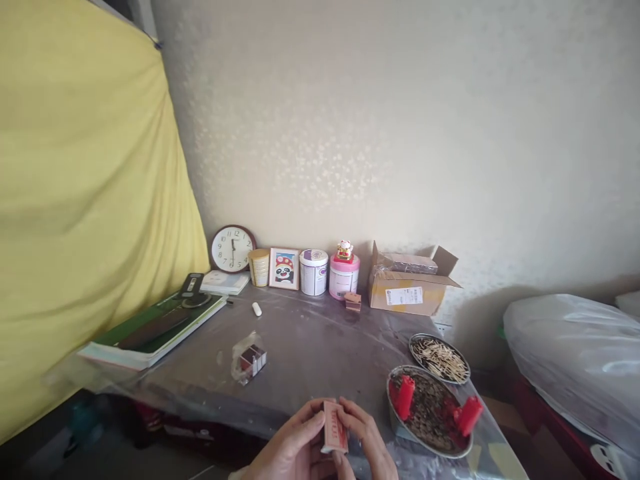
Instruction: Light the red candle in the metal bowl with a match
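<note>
At the table's near edge I hold a small matchbox (335, 427) with a pale reddish printed face. My left hand (293, 441) grips it from the left, thumb along its edge. From the right, the fingers and thumb of my right hand (367, 437) close on the same box. To the right stands an oval bowl (429, 448) of dark grainy material, with two red candles (406, 398) in it. Behind the bowl, loose matchsticks (440, 360) fill a dish. A torn clear wrapper (239, 357) with several small boxes (253, 360) lies further left on the table.
Along the wall stand a round clock (233, 248), a framed panda picture (285, 269), canisters (314, 273) and an open cardboard box (407, 293). Books (155, 327) lie at the left by a yellow curtain (90, 187). A plastic-covered pile (575, 353) is on the right.
</note>
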`<action>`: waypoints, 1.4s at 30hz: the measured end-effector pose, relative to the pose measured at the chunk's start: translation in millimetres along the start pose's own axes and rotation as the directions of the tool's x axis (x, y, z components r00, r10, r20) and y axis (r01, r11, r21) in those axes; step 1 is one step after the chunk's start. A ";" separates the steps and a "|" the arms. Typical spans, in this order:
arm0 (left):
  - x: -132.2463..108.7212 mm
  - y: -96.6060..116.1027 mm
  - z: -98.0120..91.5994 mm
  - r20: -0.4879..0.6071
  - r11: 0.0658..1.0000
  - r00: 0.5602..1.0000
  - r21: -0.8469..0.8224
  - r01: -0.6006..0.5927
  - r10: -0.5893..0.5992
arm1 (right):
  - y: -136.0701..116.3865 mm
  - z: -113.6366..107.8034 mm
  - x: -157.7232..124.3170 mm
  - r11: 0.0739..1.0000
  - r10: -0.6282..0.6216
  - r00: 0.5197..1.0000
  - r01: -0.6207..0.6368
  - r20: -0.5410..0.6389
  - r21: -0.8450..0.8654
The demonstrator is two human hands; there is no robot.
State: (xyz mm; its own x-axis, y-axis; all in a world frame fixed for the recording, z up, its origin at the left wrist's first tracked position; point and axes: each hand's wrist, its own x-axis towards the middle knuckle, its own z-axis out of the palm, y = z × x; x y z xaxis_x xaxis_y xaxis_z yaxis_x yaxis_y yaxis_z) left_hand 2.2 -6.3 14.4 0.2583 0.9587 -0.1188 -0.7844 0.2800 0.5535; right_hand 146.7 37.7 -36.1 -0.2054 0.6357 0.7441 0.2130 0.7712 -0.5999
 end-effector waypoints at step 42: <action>9.3 -13.2 6.9 0.057 0.983 0.984 -0.085 -0.165 0.171 | -21.4 5.9 22.1 0.984 0.178 0.984 -0.178 -0.016 0.015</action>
State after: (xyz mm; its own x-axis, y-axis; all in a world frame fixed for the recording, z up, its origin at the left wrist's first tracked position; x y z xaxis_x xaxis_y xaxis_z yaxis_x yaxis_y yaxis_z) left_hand 18.9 -1.4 11.7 0.1526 0.9880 0.0246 -0.8611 0.1207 0.4939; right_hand 132.0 35.5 -8.5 -0.1494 0.7621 0.6300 0.2319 0.6464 -0.7269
